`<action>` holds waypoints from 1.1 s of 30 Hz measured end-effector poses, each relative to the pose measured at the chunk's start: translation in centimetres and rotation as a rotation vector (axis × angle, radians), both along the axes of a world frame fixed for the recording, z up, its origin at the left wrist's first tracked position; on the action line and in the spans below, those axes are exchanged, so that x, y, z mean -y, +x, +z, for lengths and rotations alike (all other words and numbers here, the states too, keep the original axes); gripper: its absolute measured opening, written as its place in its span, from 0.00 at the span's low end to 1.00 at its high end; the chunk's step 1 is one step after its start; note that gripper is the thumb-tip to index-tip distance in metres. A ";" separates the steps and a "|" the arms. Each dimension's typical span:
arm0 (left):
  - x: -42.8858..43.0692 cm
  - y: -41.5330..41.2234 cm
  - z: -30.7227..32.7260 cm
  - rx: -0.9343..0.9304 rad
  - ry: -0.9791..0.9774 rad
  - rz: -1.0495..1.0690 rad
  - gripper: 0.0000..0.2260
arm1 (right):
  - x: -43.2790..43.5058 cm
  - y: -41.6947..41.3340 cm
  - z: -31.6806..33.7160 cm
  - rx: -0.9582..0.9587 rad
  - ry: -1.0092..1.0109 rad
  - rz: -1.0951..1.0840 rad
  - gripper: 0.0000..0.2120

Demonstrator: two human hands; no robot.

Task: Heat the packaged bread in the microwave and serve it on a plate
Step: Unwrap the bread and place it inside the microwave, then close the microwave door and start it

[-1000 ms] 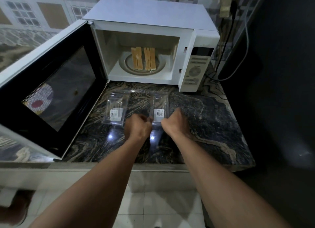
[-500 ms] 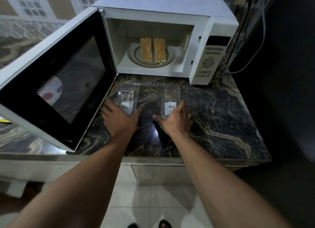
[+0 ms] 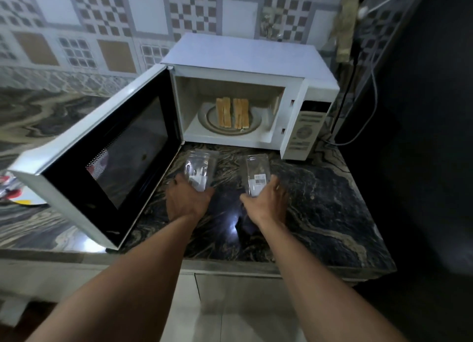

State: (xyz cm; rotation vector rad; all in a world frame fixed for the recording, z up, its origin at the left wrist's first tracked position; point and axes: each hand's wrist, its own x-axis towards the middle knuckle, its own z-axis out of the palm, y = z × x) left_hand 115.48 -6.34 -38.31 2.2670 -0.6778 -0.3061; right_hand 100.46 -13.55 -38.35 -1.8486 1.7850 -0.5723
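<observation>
Change: fists uncurled, hands moved apart
Left hand (image 3: 188, 201): spread flat on left packet (image 3: 201, 165)
Right hand (image 3: 268, 201): spread flat on right packet (image 3: 257, 167)
Bread (image 3: 231, 112): on tray (image 3: 254, 123) inside microwave (image 3: 245, 60), door swung out

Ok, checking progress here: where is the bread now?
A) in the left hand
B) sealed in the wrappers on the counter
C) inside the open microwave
C: the bread slices lie inside the microwave, its door swung open.
</observation>
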 end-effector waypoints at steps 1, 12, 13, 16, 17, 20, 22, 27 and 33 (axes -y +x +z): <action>-0.2 -0.4 0.9 -0.011 -0.009 0.008 0.35 | -0.3 -0.3 0.7 0.006 -0.013 0.002 0.43; -1.1 -3.4 11.9 0.091 -0.093 -0.040 0.31 | -1.9 -3.0 10.9 0.010 -0.097 0.015 0.45; -1.0 -3.5 13.2 0.100 -0.104 -0.049 0.31 | -1.9 -3.1 12.2 0.007 -0.117 0.017 0.45; -0.5 -3.2 16.9 0.145 -0.137 -0.060 0.33 | -1.7 -3.4 15.6 -0.014 -0.178 0.001 0.44; -0.4 -3.0 17.9 0.157 -0.147 -0.060 0.34 | -1.6 -3.4 16.6 -0.017 -0.182 -0.005 0.43; 0.3 -2.0 20.4 0.180 -0.178 -0.070 0.37 | -0.9 -3.1 19.6 -0.005 -0.197 -0.014 0.44; 1.1 -1.0 21.9 0.191 -0.185 -0.077 0.38 | -0.2 -2.5 21.3 0.001 -0.212 -0.013 0.45; 4.0 1.5 24.1 0.230 -0.156 -0.081 0.34 | 2.8 -0.1 24.5 0.005 -0.220 -0.001 0.46; 10.6 3.5 25.2 0.192 -0.141 -0.084 0.32 | 8.7 3.7 25.9 0.009 -0.238 0.020 0.46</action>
